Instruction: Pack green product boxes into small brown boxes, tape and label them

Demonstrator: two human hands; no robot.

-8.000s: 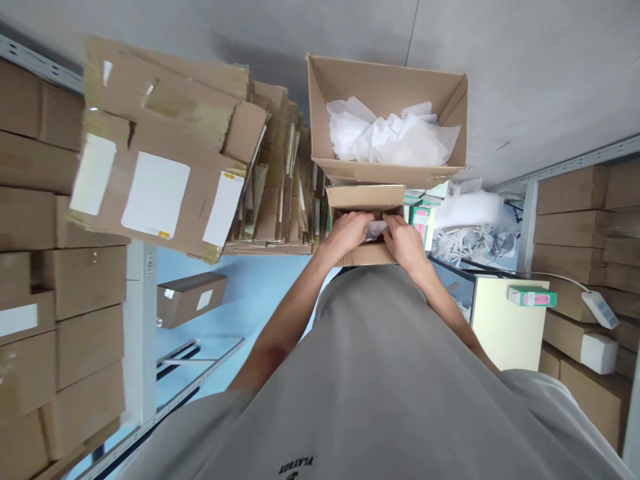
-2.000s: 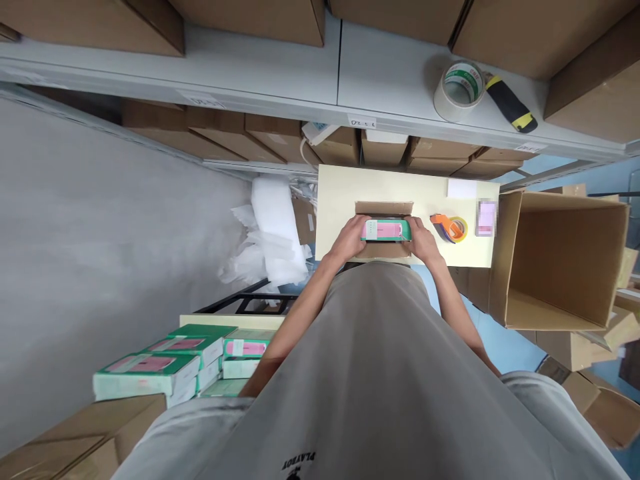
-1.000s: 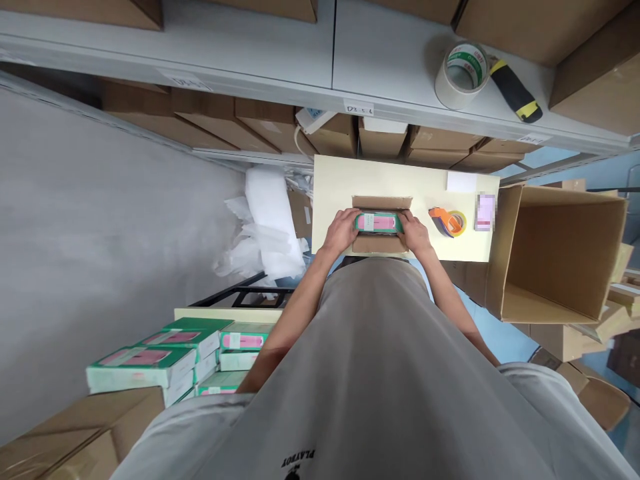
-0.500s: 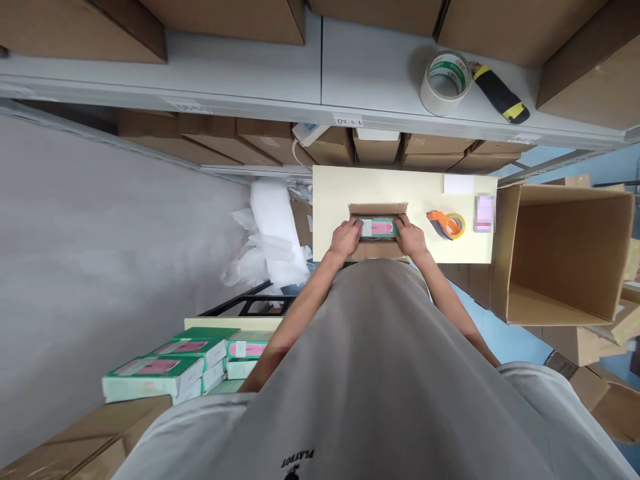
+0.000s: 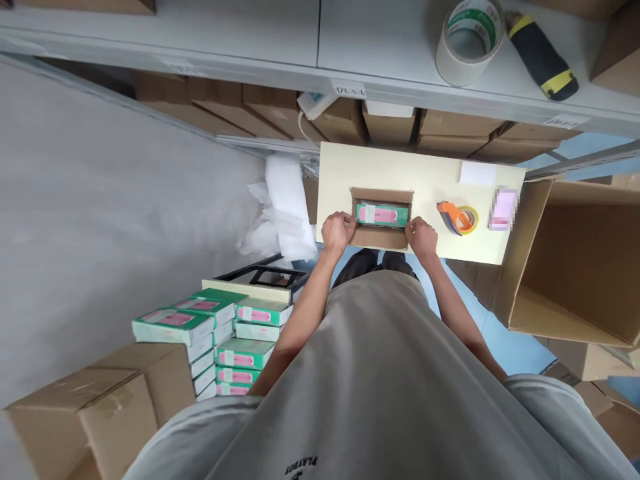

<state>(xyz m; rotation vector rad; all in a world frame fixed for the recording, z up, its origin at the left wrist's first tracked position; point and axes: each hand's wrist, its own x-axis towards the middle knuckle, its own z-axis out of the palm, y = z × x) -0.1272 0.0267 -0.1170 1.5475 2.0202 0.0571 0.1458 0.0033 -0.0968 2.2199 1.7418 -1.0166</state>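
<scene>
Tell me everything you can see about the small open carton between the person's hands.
The small open carton is plain brown, apparently cardboard, and oblong. It sits mouth up on the pale yellow table, close to the near edge, its long far and near flaps open. A green-and-pink box lies inside, filling most of the opening. The left hand is at its left end, the right hand at its right; whether they grip or merely touch it is unclear.

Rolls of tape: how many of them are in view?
2: a pale roll on the grey shelf, and a yellow roll in the orange dispenser on the table. More may be hidden.
</scene>
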